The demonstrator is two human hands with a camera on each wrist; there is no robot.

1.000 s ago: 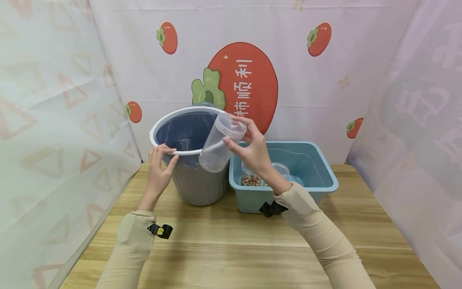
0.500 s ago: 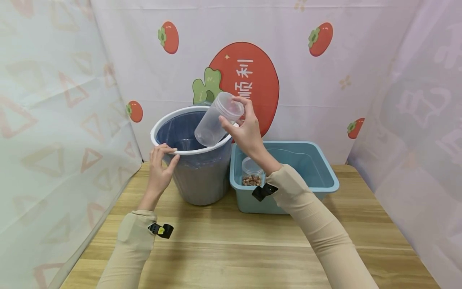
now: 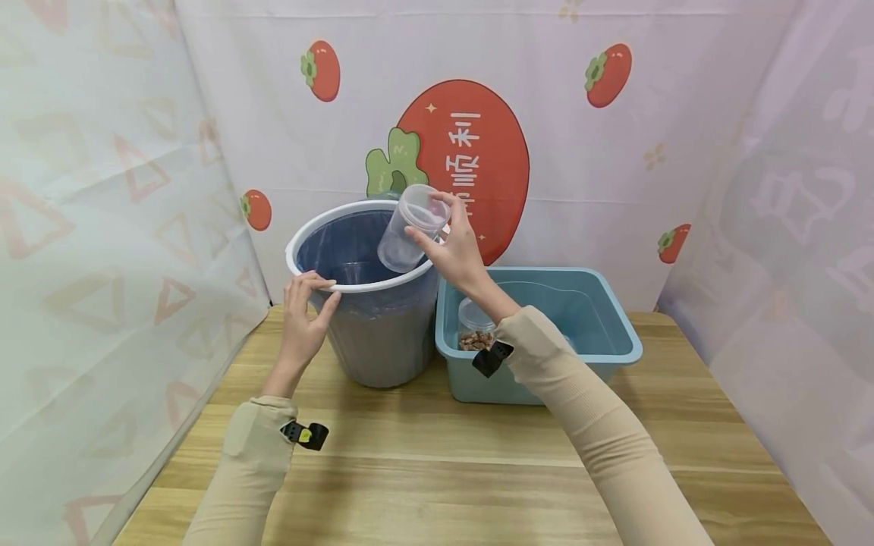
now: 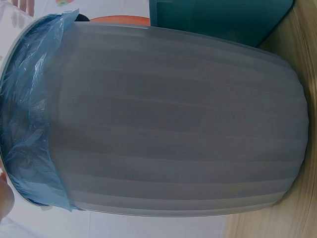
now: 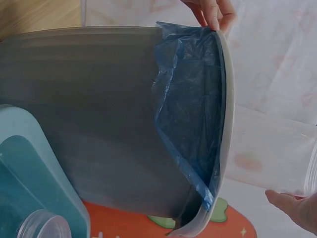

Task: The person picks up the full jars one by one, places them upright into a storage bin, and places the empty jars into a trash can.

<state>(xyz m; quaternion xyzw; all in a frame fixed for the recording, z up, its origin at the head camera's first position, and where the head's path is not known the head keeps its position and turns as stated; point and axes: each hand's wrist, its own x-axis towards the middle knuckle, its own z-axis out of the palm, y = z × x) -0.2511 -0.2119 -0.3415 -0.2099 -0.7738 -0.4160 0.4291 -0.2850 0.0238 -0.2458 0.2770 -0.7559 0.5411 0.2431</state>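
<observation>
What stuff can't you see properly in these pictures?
- Bottom of the bin: head view, hidden by its own wall and blue liner.
- Clear jar: right wrist view, cut off by the right edge.
- Jar of brown bits in the blue tub: head view, partly behind the right sleeve; bits too small to identify.

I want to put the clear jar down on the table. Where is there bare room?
Bare wood lies in front of the gray bin and blue tub, between the sleeves. A strip right of the tub is also free. Behind, bin and tub crowd the backdrop; the tub holds a jar of nuts.
</observation>
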